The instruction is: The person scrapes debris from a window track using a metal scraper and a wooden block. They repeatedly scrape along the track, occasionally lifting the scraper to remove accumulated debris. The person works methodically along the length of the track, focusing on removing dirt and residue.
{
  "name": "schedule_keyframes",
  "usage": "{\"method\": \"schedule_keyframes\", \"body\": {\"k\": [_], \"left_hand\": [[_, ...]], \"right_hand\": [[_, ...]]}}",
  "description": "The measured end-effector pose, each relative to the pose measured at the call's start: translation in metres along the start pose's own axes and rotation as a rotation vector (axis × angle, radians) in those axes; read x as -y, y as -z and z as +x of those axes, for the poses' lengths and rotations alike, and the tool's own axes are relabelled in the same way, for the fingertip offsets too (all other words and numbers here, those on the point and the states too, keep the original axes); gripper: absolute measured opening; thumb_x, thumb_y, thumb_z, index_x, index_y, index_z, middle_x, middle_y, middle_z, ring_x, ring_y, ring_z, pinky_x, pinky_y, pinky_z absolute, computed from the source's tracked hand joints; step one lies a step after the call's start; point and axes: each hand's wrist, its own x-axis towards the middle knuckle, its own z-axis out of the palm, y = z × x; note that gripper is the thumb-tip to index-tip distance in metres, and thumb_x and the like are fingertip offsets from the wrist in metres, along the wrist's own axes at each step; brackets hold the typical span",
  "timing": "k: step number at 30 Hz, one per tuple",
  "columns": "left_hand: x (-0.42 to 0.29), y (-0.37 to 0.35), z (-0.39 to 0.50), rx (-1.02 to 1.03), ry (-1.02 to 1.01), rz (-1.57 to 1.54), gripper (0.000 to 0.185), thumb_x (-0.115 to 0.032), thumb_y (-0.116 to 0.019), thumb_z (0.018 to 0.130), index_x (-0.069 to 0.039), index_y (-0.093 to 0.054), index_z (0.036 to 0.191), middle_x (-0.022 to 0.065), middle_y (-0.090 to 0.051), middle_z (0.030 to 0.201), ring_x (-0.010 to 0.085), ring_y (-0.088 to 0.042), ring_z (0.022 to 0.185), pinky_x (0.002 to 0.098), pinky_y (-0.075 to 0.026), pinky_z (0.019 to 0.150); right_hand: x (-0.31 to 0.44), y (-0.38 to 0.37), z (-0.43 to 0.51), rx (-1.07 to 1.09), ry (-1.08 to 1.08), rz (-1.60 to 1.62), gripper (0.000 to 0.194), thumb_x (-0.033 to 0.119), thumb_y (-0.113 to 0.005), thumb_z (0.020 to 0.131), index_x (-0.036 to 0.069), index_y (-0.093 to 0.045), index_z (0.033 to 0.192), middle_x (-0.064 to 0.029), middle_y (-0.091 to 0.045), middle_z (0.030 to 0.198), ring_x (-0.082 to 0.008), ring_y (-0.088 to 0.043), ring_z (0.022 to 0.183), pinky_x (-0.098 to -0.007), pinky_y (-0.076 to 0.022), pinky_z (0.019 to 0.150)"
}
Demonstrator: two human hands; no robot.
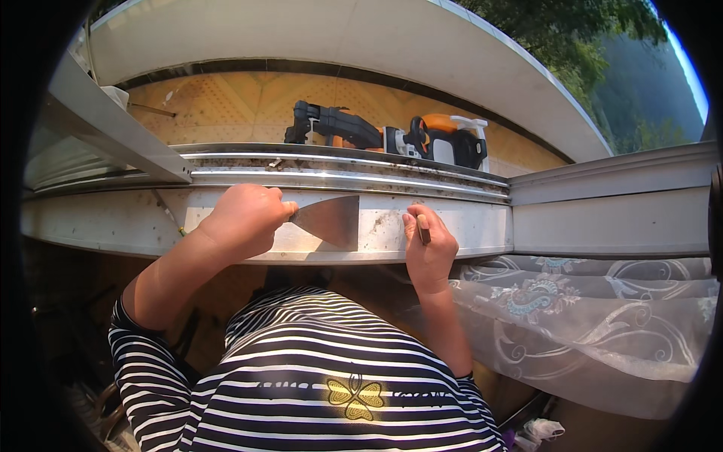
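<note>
My left hand (245, 220) grips the handle end of a putty knife (330, 222). Its broad, brownish metal blade lies flat over a white window sill (480, 229) and points right. My right hand (432, 248) is closed around a small tool with a brown handle (423, 230), whose working end I cannot make out. Dark specks and a dirt patch (385, 221) mark the sill between the blade and my right hand. Just beyond both hands run the metal sliding-window tracks (350, 175), with grime and bits of debris in the grooves.
A sliding window frame (130, 135) stands at the left. A thin stick-like tool (168, 212) rests on the sill near my left forearm. Outside, a ride-on toy digger (390, 135) sits on the tiled balcony floor (226, 99). Sheer embroidered curtain (582, 316) hangs at the right.
</note>
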Motion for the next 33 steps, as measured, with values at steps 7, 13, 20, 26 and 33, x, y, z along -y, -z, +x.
{"method": "schedule_keyframes", "body": {"k": [7,13,20,26,33], "left_hand": [[0.009,-0.015,0.028,0.035,-0.087,-0.019,0.026,-0.004,-0.066,0.073,-0.01,-0.066,0.098,0.0092,-0.061,0.081,0.0303,-0.063,0.078,0.0415,-0.05,0.066],[0.017,-0.035,0.027,-0.007,-0.12,-0.079,0.034,-0.007,-0.071,0.072,-0.011,-0.065,0.105,0.0085,-0.06,0.083,0.03,-0.063,0.078,0.0412,-0.05,0.066],[0.018,-0.055,0.013,-0.162,-0.133,-0.187,0.036,-0.007,-0.072,0.07,-0.012,-0.065,0.105,0.0081,-0.059,0.079,0.0303,-0.062,0.073,0.0417,-0.05,0.061],[0.015,-0.051,0.001,-0.128,-0.04,-0.176,0.036,-0.008,-0.072,0.07,-0.011,-0.066,0.105,0.0088,-0.06,0.079,0.0308,-0.062,0.074,0.0415,-0.05,0.061],[0.012,-0.048,0.001,-0.121,-0.036,-0.179,0.036,-0.007,-0.071,0.07,-0.011,-0.066,0.106,0.0094,-0.06,0.08,0.0317,-0.062,0.074,0.0422,-0.05,0.062]], "right_hand": [[0.031,-0.009,0.008,0.063,-0.147,0.28,0.009,0.006,-0.067,0.088,0.004,-0.064,0.096,-0.0079,-0.067,0.08,-0.0176,-0.061,0.063,-0.0275,-0.0501,0.06],[0.039,-0.009,0.014,0.041,-0.41,0.577,0.014,0.01,-0.063,0.093,-0.002,-0.066,0.096,-0.0057,-0.066,0.09,-0.0118,-0.059,0.083,-0.0253,-0.047,0.079],[0.029,0.012,0.008,-0.051,-0.398,0.669,0.012,0.01,-0.063,0.093,-0.001,-0.066,0.097,-0.0041,-0.065,0.093,-0.0111,-0.058,0.087,-0.0247,-0.0457,0.082],[0.002,0.019,0.022,-0.092,-0.409,0.25,0.011,0.013,-0.066,0.091,0.002,-0.066,0.093,-0.0047,-0.066,0.082,-0.0122,-0.058,0.073,-0.0272,-0.0475,0.068],[0.029,-0.023,0.016,0.079,-0.105,0.222,0.011,0.006,-0.069,0.084,0.005,-0.063,0.093,-0.0109,-0.067,0.085,-0.0271,-0.065,0.074,-0.0312,-0.051,0.068]]}}
